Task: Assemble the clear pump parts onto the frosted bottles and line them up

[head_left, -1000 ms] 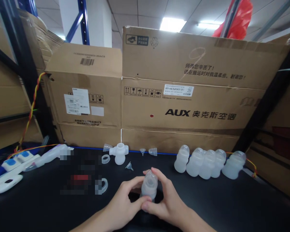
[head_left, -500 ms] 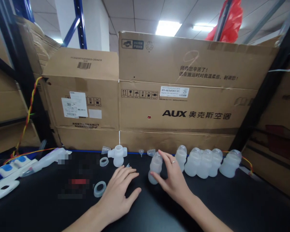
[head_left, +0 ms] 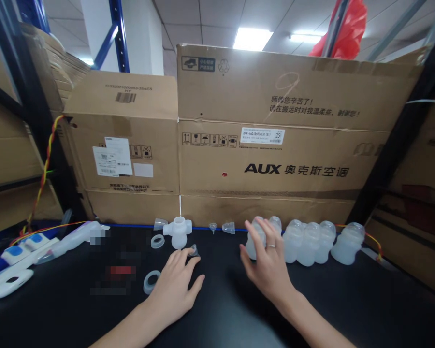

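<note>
My right hand (head_left: 268,266) is curled round a translucent silicone bottle (head_left: 252,241) that stands on the black table (head_left: 221,314), at the left end of a row of several like bottles (head_left: 308,244). My left hand (head_left: 176,285) lies flat and open on the table. Its fingertips touch a small clear funnel-shaped valve (head_left: 193,250). Just beyond it stands a white T-shaped connector (head_left: 179,232).
Two translucent rings (head_left: 157,240) (head_left: 151,282), a small funnel (head_left: 213,226) and clear caps (head_left: 229,227) lie near the connector. White and blue devices (head_left: 18,251) with wires sit at the far left. Big cardboard boxes (head_left: 275,145) wall off the table's back edge.
My right hand carried the bottle from in front of me to the right and back, up against the row of bottles. My left hand let go and reached forward to the small valve.
</note>
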`<state>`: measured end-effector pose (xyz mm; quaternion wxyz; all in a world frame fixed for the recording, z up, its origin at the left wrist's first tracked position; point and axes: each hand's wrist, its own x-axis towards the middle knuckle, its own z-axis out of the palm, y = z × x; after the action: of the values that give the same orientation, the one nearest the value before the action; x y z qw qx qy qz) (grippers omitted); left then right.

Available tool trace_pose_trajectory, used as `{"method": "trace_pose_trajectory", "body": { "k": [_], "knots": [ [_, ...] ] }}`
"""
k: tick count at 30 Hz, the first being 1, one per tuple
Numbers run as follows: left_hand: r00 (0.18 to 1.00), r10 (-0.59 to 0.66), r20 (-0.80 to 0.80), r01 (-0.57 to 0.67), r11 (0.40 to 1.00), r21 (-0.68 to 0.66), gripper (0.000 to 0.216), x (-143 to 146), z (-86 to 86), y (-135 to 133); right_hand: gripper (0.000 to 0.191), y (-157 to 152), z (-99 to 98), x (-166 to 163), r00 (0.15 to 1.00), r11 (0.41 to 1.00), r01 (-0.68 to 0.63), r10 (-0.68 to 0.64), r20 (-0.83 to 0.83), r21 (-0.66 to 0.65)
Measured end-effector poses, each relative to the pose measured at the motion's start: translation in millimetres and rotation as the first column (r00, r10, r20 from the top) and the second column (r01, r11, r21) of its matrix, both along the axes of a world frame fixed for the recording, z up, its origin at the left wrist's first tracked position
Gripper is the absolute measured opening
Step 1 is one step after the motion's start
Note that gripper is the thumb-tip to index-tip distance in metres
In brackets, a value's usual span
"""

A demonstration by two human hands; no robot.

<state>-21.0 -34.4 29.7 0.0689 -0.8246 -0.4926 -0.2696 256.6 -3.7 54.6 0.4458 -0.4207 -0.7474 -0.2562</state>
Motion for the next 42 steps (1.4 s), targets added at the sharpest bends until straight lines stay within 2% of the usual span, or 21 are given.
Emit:
{"method": "trace_pose_trajectory", "body": {
  "k": [3,5,8,11,14,16,20,22,25,27,29,31,33,37,39,42],
  "knots": [
    [0.997,-0.081,-0.006,0.081,0.997,-0.009,0.033,4,7.9,-6,0.066,-15,-7.0,-17,0.960,0.947,-0.250,0.270,0.075,-0.199],
    [0.983,-0.181,-0.044,0.179,0.983,-0.040,0.038,9,14.7,-12,0.063,-23,-11.8,-29,0.918,0.878,-0.321,0.381,0.112,-0.355],
    [0.952,-0.296,-0.082,0.285,0.951,-0.122,0.037,15,26.4,-20,0.060,-29,-16.3,-39,0.879,0.761,-0.355,0.470,0.084,-0.544],
    [0.960,-0.240,-0.147,0.212,0.960,-0.181,0.035,15,40.0,-23,0.053,-30,-17.0,-39,0.886,0.697,-0.351,0.464,0.019,-0.625],
    [0.960,-0.047,-0.276,-0.005,0.983,-0.184,0.045,6,52.2,-19,0.041,-28,-15.8,-38,0.905,0.695,-0.325,0.426,0.003,-0.642],
    [0.946,0.079,-0.314,-0.136,0.976,-0.167,0.049,-4,56.0,-14,0.033,-27,-15.2,-37,0.911,0.695,-0.318,0.412,-0.005,-0.645],
    [0.911,0.223,-0.347,-0.300,0.935,-0.188,0.050,-21,49.5,-3,0.014,-20,-19.3,-35,0.926,0.697,-0.274,0.377,0.014,-0.663],
    [0.914,0.239,-0.328,-0.318,0.924,-0.213,0.052,-23,42.9,2,0.012,-16,-23.6,-31,0.934,0.699,-0.273,0.357,-0.009,-0.660],
    [0.955,0.207,-0.212,-0.258,0.933,-0.249,0.049,-22,34.4,6,0.030,-11,-28.4,-26,0.928,0.710,-0.328,0.366,-0.072,-0.623],
    [0.985,0.160,-0.060,-0.170,0.946,-0.278,0.041,-18,29.3,8,0.039,-11,-28.7,-26,0.922,0.723,-0.341,0.383,-0.062,-0.602],
    [0.983,0.108,0.149,-0.058,0.951,-0.304,0.035,-13,24.1,10,0.034,-12,-26.2,-27,0.919,0.724,-0.344,0.392,-0.055,-0.598],
    [0.923,0.085,0.376,0.045,0.945,-0.323,0.040,-6,18.8,10,0.025,-16,-21.8,-30,0.906,0.692,-0.387,0.407,-0.114,-0.609],
    [0.814,0.098,0.572,0.120,0.936,-0.331,0.050,3,14.7,9,0.019,-22,-17.7,-35,0.868,0.623,-0.480,0.438,-0.233,-0.618],
    [0.605,0.133,0.785,0.208,0.925,-0.317,0.062,21,11.1,0,0.011,-33,-21.7,-49,0.742,0.471,-0.670,0.429,-0.515,-0.573],
    [0.484,0.136,0.864,0.231,0.933,-0.276,0.062,30,9.9,-8,0.021,-32,-32.4,-58,0.667,0.377,-0.745,0.409,-0.623,-0.550],
    [0.249,0.112,0.962,0.212,0.963,-0.167,0.053,45,5.6,-21,0.047,-23,-53.5,-70,0.577,0.228,-0.816,0.365,-0.731,-0.531]
  ]
}}
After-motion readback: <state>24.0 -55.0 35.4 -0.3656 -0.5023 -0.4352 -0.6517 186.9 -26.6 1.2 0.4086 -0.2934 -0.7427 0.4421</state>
